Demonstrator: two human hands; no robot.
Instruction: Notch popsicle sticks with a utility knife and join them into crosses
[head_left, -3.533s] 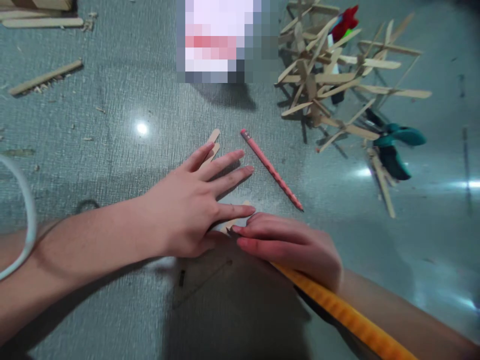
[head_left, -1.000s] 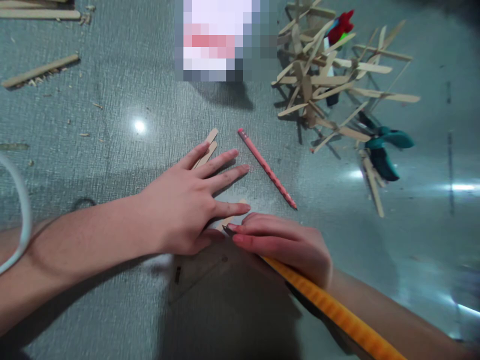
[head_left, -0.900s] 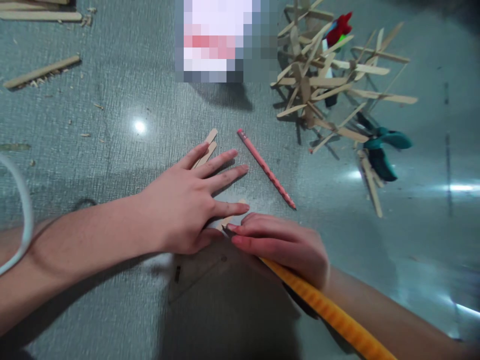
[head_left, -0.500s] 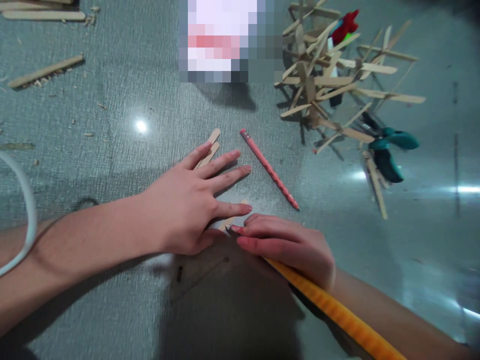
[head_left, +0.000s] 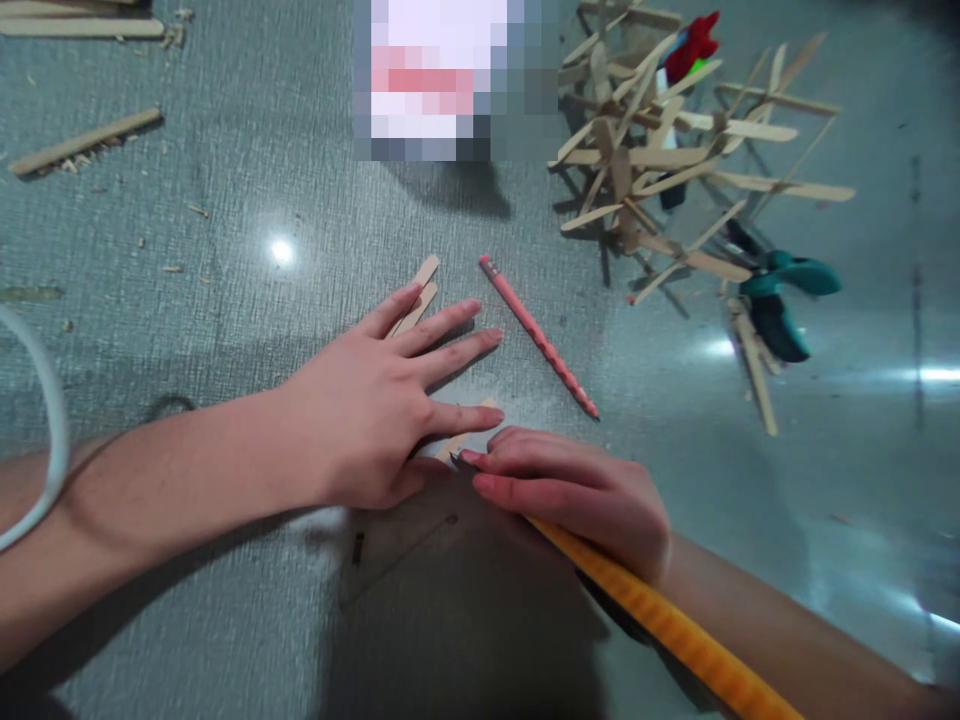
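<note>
My left hand (head_left: 375,400) lies flat with fingers spread, pressing on two pale craft sticks (head_left: 414,312) that show between the fingers. Another craft stick (head_left: 469,438) lies under its index finger, on something pale. My right hand (head_left: 577,490) is closed around a craft knife with a long orange handle (head_left: 645,610). The small metal tip rests at the craft stick, beside my left index finger and thumb. Just beyond the fingers is a pink pencil (head_left: 540,338) with an eraser end.
At the upper right stands a tangled structure of craft sticks (head_left: 637,160), with a red object (head_left: 694,48) behind it. Teal-handled cutters (head_left: 780,300) lie beside it. Sticks (head_left: 86,140) and shavings are at the upper left. A white cable (head_left: 56,430) curves over my left forearm.
Both hands and the knife hold almost the same place. The view has shifted very slightly, and the orange handle's near end sits a little further left.
</note>
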